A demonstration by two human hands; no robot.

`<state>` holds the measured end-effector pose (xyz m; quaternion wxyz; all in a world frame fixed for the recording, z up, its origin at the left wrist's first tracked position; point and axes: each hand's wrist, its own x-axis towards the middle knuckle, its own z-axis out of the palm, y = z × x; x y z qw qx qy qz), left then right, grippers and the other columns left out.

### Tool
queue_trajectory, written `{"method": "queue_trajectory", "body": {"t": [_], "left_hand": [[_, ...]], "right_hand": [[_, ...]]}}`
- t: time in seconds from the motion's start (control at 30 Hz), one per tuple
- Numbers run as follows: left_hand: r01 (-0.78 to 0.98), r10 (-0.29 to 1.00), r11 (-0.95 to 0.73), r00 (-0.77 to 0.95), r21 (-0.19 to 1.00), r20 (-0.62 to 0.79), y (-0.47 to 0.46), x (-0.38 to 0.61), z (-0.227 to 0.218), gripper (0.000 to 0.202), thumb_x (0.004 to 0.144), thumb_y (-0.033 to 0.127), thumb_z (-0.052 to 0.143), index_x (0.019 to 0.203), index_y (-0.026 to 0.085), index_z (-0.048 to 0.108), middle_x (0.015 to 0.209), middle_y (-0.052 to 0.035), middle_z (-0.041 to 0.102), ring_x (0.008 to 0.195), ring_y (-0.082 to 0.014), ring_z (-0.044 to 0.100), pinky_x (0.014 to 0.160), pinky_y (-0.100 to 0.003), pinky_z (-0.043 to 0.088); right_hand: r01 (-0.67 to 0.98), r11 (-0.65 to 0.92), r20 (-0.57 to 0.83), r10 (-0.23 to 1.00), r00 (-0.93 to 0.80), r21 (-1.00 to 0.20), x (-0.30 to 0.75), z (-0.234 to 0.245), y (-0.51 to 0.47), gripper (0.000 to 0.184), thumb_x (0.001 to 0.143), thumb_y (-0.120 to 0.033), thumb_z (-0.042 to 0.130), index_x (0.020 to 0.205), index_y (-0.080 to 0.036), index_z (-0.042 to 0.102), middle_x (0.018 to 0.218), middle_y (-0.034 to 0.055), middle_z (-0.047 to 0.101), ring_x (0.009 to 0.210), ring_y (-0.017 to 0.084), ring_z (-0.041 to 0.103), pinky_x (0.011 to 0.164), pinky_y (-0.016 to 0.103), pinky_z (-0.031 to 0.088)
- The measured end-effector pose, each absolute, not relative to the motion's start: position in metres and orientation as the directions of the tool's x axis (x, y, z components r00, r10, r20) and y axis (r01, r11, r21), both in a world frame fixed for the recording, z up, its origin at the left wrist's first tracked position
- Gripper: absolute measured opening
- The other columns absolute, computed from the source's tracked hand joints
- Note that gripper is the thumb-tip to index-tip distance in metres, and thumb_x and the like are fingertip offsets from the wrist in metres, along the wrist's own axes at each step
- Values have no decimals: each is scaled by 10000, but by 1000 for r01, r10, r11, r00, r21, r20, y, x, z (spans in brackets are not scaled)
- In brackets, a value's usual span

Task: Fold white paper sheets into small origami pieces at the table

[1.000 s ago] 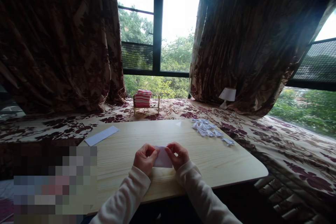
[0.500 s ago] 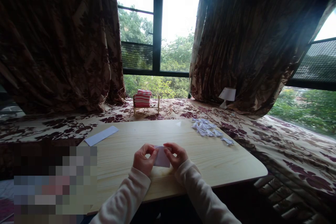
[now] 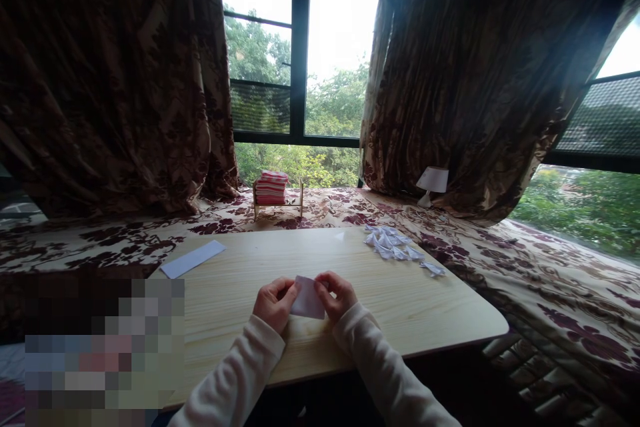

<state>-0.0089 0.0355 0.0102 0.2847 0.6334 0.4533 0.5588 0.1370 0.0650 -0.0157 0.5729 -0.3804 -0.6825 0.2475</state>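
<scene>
Between my two hands is a small, roughly square piece of white paper (image 3: 307,298), held just above the near middle of the wooden table (image 3: 240,320). My left hand (image 3: 274,300) pinches its left edge between thumb and fingers. Its right edge is gripped the same way by my right hand (image 3: 339,295). The fingers behind the paper are partly hidden. At the far right of the table lies a group of folded white paper pieces (image 3: 387,242), with one folded piece (image 3: 433,269) a little nearer. A flat white paper strip (image 3: 193,259) rests at the far left.
Behind the table, a patterned cloth (image 3: 330,203) covers a ledge under the window. On it stand a small rack (image 3: 303,197) with a stack of red-and-white folded cloths (image 3: 271,188) and a white lamp (image 3: 433,180). A blurred patch hides the lower left.
The paper has tilted slightly and more of its upper edge shows between my hands. My left fingers have closed in against its left side; both hands stay in nearly the same place.
</scene>
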Motion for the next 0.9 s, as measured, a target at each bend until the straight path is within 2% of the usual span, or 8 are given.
{"method": "queue_trajectory", "body": {"t": [0.2, 0.4, 0.57, 0.9], "left_hand": [[355, 837, -524, 47, 775, 544, 34, -6, 11, 202, 743, 276, 538, 638, 138, 640, 573, -3, 508, 553, -116, 462, 514, -221, 366], [406, 803, -572, 98, 713, 588, 36, -5, 8, 182, 752, 235, 522, 655, 147, 649, 570, -7, 510, 552, -121, 469, 520, -228, 365], [422, 788, -592, 120, 687, 604, 37, -3, 8, 184, 754, 226, 515, 678, 148, 664, 584, -14, 537, 561, -123, 491, 538, -227, 386], [439, 795, -576, 105, 690, 597, 35, -4, 7, 208, 770, 260, 504, 708, 163, 678, 575, -12, 535, 557, -123, 491, 524, -220, 385]], "right_hand": [[267, 640, 637, 763, -112, -720, 137, -5, 60, 101, 722, -219, 515, 660, -180, 585, 640, 2, 537, 585, 118, 495, 537, 225, 398], [272, 682, 671, 727, -145, -679, 137, -1, 58, 125, 748, -216, 505, 667, -181, 592, 646, 5, 530, 592, 121, 494, 539, 232, 398], [273, 689, 667, 722, -182, -671, 135, 0, 56, 90, 754, -203, 517, 745, -185, 605, 702, 9, 560, 653, 128, 515, 601, 239, 418], [243, 659, 644, 750, -149, -712, 133, 5, 52, 134, 752, -174, 481, 721, -177, 611, 700, 16, 566, 656, 134, 517, 599, 245, 416]]}}
